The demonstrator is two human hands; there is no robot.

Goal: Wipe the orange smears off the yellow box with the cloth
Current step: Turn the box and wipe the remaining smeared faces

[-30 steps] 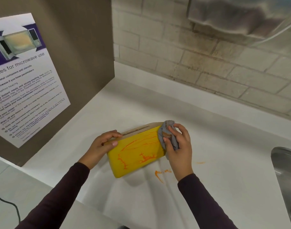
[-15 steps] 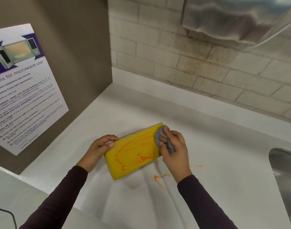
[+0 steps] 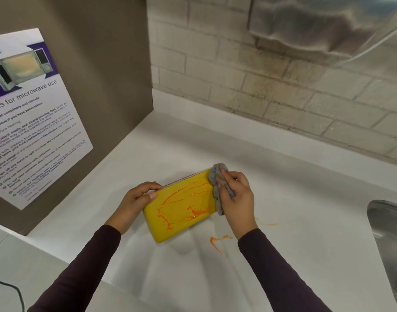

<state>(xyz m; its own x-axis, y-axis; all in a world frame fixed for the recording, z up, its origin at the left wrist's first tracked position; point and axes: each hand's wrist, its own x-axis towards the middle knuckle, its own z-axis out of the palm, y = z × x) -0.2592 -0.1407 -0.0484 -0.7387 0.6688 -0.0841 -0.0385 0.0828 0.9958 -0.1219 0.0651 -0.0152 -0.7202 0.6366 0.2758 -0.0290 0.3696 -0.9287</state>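
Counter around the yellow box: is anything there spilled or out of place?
Yes. Orange smears lie on the white counter just below the yellow box, near the right hand, with a fainter streak further right. The mess is not only on the box.

Cloth point(image 3: 218, 186) against smeared yellow box point(image 3: 181, 207)
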